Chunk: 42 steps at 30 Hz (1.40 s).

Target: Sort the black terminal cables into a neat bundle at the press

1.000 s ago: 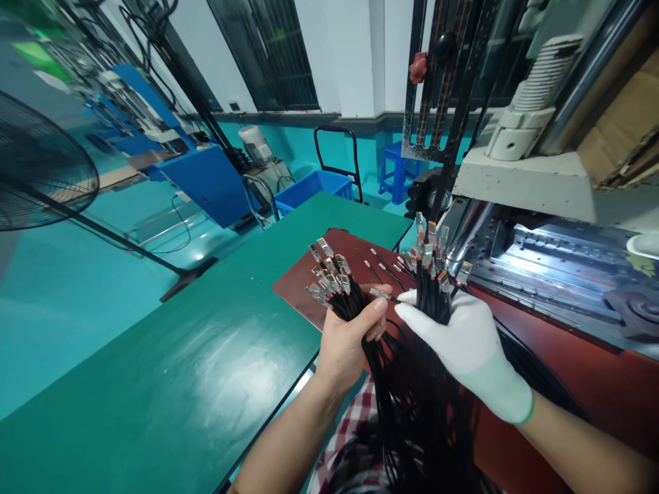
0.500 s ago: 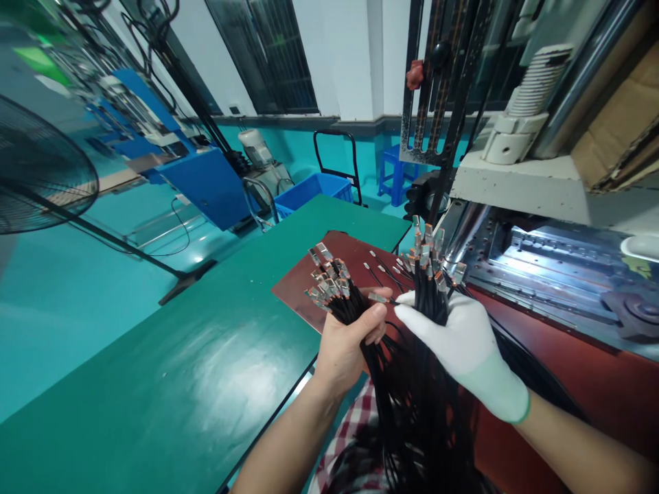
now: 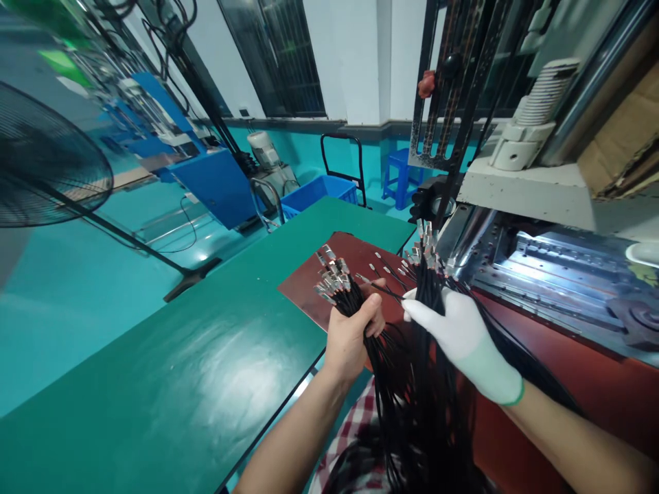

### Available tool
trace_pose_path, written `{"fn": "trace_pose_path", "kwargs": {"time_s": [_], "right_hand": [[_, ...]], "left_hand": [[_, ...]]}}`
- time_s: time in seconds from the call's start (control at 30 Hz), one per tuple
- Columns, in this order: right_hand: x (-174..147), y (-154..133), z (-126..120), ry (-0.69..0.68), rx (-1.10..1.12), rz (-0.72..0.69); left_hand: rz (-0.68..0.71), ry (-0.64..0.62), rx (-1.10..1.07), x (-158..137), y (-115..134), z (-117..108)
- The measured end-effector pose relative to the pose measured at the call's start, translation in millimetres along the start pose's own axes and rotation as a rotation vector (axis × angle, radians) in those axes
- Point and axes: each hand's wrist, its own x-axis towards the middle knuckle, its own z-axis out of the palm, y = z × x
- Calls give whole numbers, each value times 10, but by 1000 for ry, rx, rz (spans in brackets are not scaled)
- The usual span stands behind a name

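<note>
Head view: the left hand (image 3: pixel 355 333) is grasping the left cable bundle (image 3: pixel 351 300), connectors (image 3: pixel 336 279) pointing far. The gloved right hand (image 3: pixel 460 324) is grasping the right cable bundle (image 3: pixel 427 288) and pinching a single cable (image 3: pixel 391 293). Loose cables (image 3: pixel 386 269) are lying beyond on a brown sheet (image 3: pixel 303 288).

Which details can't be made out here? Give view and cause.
Head view throughout:
Right hand: some fingers hidden behind the right cable bundle.
Left cable bundle: count unclear, cables overlap.
Loose cable tips: too small for detail.
Fan: cut off by left edge.
Cardboard: cut off by right edge.
</note>
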Motion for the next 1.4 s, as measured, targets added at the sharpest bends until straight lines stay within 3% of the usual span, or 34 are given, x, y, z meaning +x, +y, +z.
{"fn": "trace_pose_path", "kwargs": {"time_s": [0.17, 0.37, 0.57, 0.73, 0.83, 0.9, 1.17, 1.4], "right_hand": [[-29, -74, 212, 24, 128, -69], [-14, -61, 50, -2, 171, -53], [-57, 43, -89, -389, 678, 173], [-10, 1, -108, -567, 735, 232], [51, -14, -121, -760, 746, 238], [85, -19, -123, -809, 712, 207], [68, -167, -71, -663, 428, 120], [-1, -100, -9, -356, -8, 123]], "left_hand": [[-22, -60, 79, -6, 10, 48], [-6, 44, -18, -54, 58, -118], [-47, -95, -83, -90, 112, -144], [-50, -155, -49, -60, 135, -38], [-79, -116, -53, -51, 130, 0], [-85, -83, -63, -49, 123, 5], [-96, -68, -34, 2, 103, -50], [-79, -70, -78, 14, 97, -62]]}}
